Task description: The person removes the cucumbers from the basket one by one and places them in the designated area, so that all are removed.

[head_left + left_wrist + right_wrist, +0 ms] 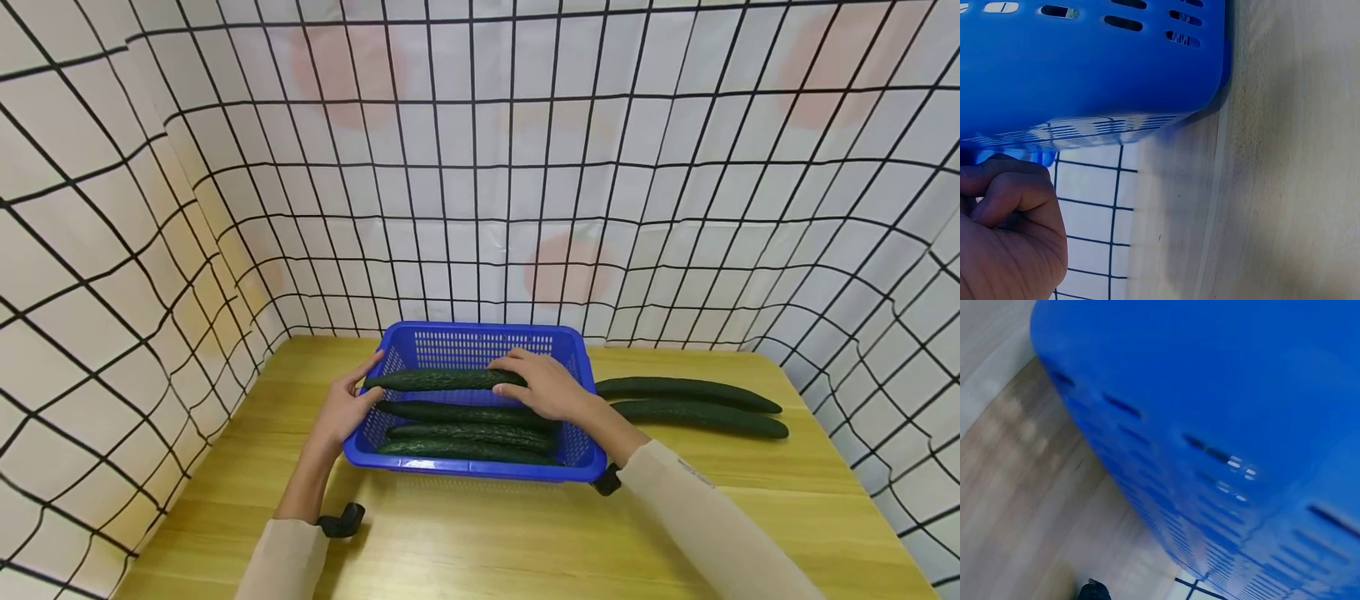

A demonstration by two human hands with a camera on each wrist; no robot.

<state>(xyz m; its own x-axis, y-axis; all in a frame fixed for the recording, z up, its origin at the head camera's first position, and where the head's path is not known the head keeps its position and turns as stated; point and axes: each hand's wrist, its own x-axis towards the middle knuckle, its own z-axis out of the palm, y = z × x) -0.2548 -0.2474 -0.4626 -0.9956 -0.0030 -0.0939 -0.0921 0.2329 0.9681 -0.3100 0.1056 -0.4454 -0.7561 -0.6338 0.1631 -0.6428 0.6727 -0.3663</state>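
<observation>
A long dark green cucumber (435,380) lies crosswise at the far side of a blue plastic basket (472,472). My left hand (341,417) holds its left end between thumb and fingers at the basket's left rim. Over the right end, my right hand (551,387) grips the same cucumber from above. Nearer to me, three more cucumbers (465,450) lie side by side in the basket. In the left wrist view the fingers of the left hand (1016,231) are curled by the basket wall (1085,69). The right wrist view shows mostly blue basket wall (1210,375), with the right hand out of sight.
Two cucumbers (697,417) lie together on the wooden table (465,542), right of the basket. A black wire grid (472,167) backed by pale patterned sheeting encloses the table's back and sides. Black wrist devices (342,521) sit below both hands.
</observation>
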